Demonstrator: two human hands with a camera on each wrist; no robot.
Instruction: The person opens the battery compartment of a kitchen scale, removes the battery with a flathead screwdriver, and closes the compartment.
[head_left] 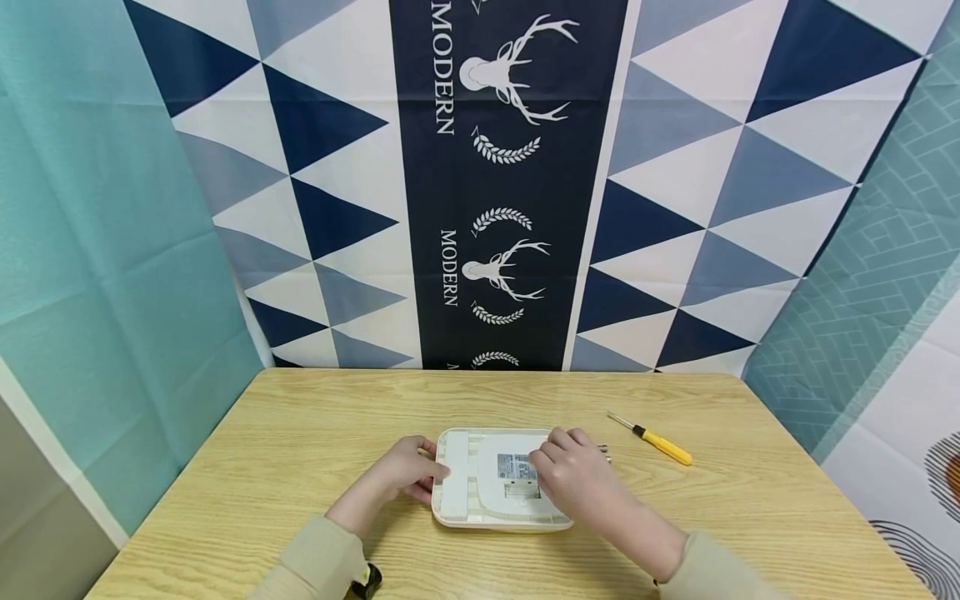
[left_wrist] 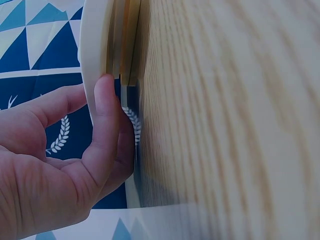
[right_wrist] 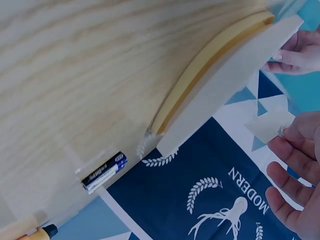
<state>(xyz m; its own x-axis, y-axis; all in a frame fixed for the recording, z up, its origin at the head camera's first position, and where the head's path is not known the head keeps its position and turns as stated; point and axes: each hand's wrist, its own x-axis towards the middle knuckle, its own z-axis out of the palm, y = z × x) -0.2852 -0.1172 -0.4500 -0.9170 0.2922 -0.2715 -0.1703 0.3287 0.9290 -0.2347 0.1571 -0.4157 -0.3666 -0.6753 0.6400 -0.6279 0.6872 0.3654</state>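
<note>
1. The left hand (head_left: 408,477) has its grip on the left edge of a flat white device (head_left: 480,487); the left wrist view shows the thumb (left_wrist: 106,130) pressed on the rim while the fingers curl behind it, so the device (left_wrist: 97,55) is pinched between them
2. The right hand (head_left: 573,475) rests on top of the device at about its 3 o'clock side, fingers bent over the grey label (head_left: 516,467); the right wrist view shows the fingertips (right_wrist: 290,155) holding a small pale piece (right_wrist: 270,125) just off the device (right_wrist: 225,95), so this grip is grasping that piece
3. The device lies flat, underside up, on the wooden surface (head_left: 300,450), near the front middle, just ahead of the person
4. Just beside the device at 3 o'clock lie batteries (head_left: 603,452); the right wrist view shows them (right_wrist: 104,172) dark with a blue band, lying on the surface apart from the device
5. Further out at about 2 o'clock lies a screwdriver (head_left: 660,446) with a yellow handle, well apart from the hands
6. At 12 o'clock, behind the surface, hangs a cloth (head_left: 510,167) with blue triangles, deer heads and the word MODERN
7. Beige sleeves (head_left: 322,558) cover both forearms
</note>
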